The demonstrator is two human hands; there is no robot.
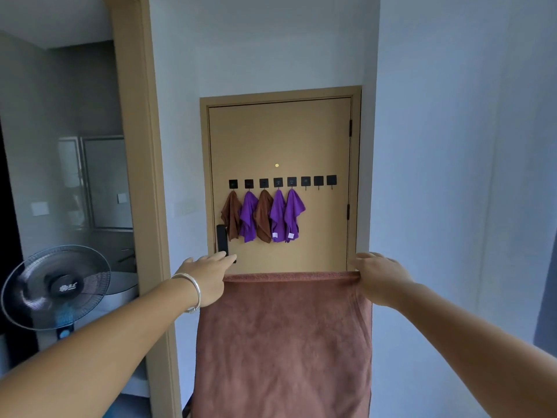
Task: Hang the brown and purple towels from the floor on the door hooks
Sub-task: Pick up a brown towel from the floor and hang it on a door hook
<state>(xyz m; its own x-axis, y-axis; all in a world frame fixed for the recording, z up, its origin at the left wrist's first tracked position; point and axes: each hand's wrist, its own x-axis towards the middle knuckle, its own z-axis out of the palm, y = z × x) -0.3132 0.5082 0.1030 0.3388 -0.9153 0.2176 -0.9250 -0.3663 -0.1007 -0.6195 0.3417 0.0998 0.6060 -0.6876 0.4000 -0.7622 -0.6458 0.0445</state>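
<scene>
Beyond, tan door (280,140) — free hooks (319,180) at twelve o'clock; brown towel (283,342) stretched crosswise, each grip — left hand (208,279), right hand (381,277) — pinching a top corner.

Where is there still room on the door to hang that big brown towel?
The three hooks at the right end of the row are bare, between the last purple towel and the hinge side. The five left hooks are crowded with towels.

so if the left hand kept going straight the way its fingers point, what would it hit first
Probably the black door handle on the door: the left hand's fingers point at its lower end. Depth is unclear; the hand holds the brown towel.
</scene>
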